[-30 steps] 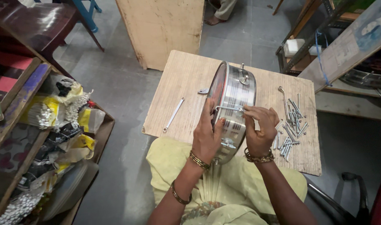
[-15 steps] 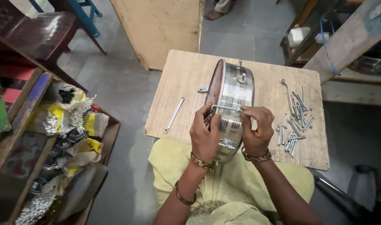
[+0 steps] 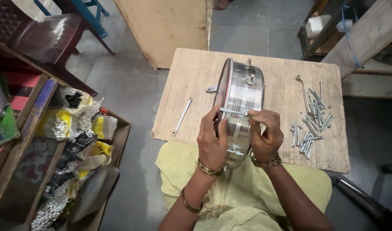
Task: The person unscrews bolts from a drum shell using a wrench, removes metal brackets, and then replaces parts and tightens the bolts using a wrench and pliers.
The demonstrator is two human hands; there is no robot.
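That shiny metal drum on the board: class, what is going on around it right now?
A seated person holds a shiny metal drum shell on edge over a wooden board. The left hand steadies its rim, while the right hand pinches a thin metal rod laid across the shell. A pile of loose rods and hooks lies to the right on the board, and a small spanner lies to the left.
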